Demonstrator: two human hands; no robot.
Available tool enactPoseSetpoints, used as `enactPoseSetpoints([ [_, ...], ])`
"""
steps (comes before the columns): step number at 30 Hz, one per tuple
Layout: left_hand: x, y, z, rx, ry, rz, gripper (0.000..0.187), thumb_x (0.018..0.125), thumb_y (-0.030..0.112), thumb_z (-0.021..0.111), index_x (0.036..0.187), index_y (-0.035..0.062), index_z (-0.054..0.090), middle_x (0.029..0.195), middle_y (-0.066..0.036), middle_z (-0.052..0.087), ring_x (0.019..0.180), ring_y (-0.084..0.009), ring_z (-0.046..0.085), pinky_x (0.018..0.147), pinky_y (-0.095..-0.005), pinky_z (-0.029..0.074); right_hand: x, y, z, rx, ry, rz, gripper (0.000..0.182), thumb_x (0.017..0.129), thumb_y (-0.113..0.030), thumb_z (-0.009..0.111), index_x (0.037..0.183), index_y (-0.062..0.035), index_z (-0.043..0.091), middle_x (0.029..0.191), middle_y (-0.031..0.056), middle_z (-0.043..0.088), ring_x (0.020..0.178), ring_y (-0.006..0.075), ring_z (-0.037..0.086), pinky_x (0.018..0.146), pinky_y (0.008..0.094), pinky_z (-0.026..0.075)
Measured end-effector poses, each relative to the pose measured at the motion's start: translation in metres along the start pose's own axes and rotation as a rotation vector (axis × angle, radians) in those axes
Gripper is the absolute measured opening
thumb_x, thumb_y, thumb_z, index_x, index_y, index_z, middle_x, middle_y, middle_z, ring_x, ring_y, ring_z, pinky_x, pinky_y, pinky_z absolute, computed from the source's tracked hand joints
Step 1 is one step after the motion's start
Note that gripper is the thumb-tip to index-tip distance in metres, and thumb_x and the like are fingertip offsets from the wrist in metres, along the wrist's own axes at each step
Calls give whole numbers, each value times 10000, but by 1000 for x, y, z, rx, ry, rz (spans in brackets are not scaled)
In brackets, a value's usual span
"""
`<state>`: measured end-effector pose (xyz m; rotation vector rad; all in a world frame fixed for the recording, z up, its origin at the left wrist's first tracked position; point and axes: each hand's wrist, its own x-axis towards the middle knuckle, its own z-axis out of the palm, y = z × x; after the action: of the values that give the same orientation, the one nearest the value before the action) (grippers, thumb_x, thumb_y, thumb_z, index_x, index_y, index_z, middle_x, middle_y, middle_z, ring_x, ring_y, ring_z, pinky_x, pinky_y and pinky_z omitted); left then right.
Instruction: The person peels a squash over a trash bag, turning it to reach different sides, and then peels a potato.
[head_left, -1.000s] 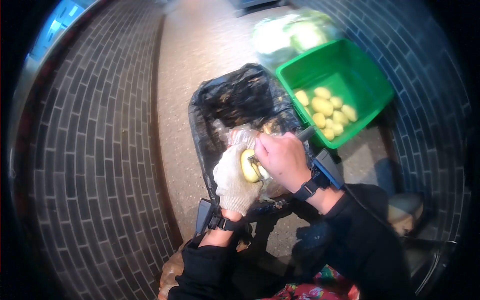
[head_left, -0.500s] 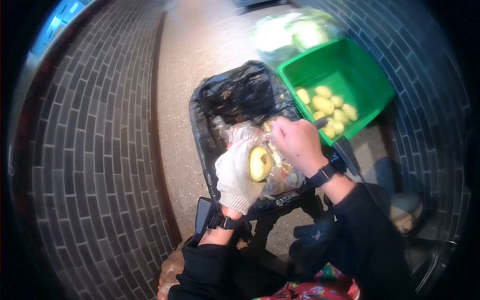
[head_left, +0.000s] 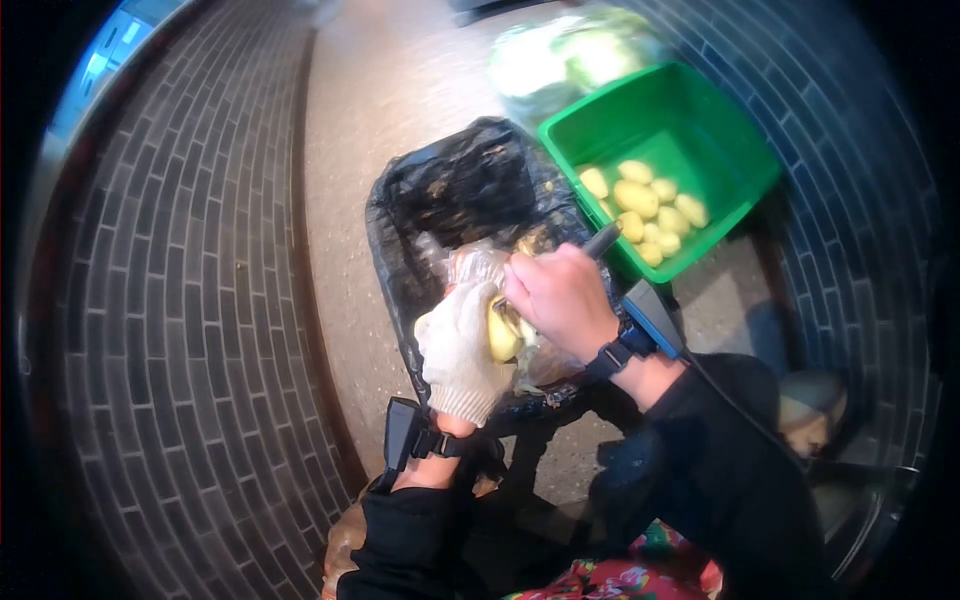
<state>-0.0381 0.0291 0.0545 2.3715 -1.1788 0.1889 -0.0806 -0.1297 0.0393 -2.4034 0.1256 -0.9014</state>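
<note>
My left hand (head_left: 462, 345), in a white knitted glove, is closed around a yellow, partly peeled potato (head_left: 504, 338). My bare right hand (head_left: 562, 298) grips a peeler, whose dark handle (head_left: 602, 240) sticks out past the fist toward the green bin. The peeler's working end meets the potato's upper side, mostly hidden by my fingers, and pale peel hangs beside it. Both hands are over a container lined with a black plastic bag (head_left: 400, 230). Peelings and crumpled clear plastic (head_left: 470, 262) lie inside it.
A green bin (head_left: 720, 150) at the right holds several peeled potatoes (head_left: 640, 197). Behind it is a clear bag of pale green vegetables (head_left: 580, 60), perhaps cabbages. Brick-patterned surfaces (head_left: 200, 300) rise on both sides of the speckled floor (head_left: 345, 150).
My right hand has come down and left, bringing the peeler onto the potato. A strip of peel now hangs by the potato. The whole view has shifted slightly.
</note>
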Motion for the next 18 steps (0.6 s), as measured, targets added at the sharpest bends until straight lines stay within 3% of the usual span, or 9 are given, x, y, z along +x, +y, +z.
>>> enactPoseSetpoints([
  [2,2,2,-4,5,20,19,717,590,114,829,1255,91,563,1202,-141,621,1121,-353,593,964,-438,447,0,20,5,-105,-37,15,184,875,-202,634,724,-106,588,584,85,588,569,301,591,605,414,438],
  [4,8,13,-16,-152,75,64,665,569,50,809,1199,79,595,1077,-141,662,990,-374,633,847,-441,480,6,29,3,-210,-74,35,184,880,-211,630,731,-110,594,578,85,590,569,300,597,610,418,443],
  [6,7,15,-19,-118,71,81,707,548,36,818,1215,77,584,1105,-149,655,1024,-383,624,872,-447,478,11,33,-3,-222,-26,142,191,894,-223,618,736,-117,598,565,86,594,565,304,607,619,428,452],
  [8,3,8,-15,-75,45,33,727,568,76,837,1245,85,570,1190,-141,621,1124,-362,589,964,-442,443,15,22,-9,-185,-5,125,202,903,-216,611,731,-111,592,560,100,587,561,317,606,614,430,452],
  [11,4,1,-9,-61,43,-12,702,595,87,826,1248,84,568,1193,-144,620,1121,-366,591,956,-448,449,13,2,-13,29,2,97,202,890,-186,620,714,-98,574,572,113,566,571,339,590,596,430,450],
  [18,5,0,-5,-75,28,-41,691,596,104,828,1236,83,567,1182,-149,621,1102,-363,598,938,-455,461,3,-12,-4,104,-27,64,184,878,-181,628,730,-85,578,595,116,579,589,329,599,605,431,457],
])
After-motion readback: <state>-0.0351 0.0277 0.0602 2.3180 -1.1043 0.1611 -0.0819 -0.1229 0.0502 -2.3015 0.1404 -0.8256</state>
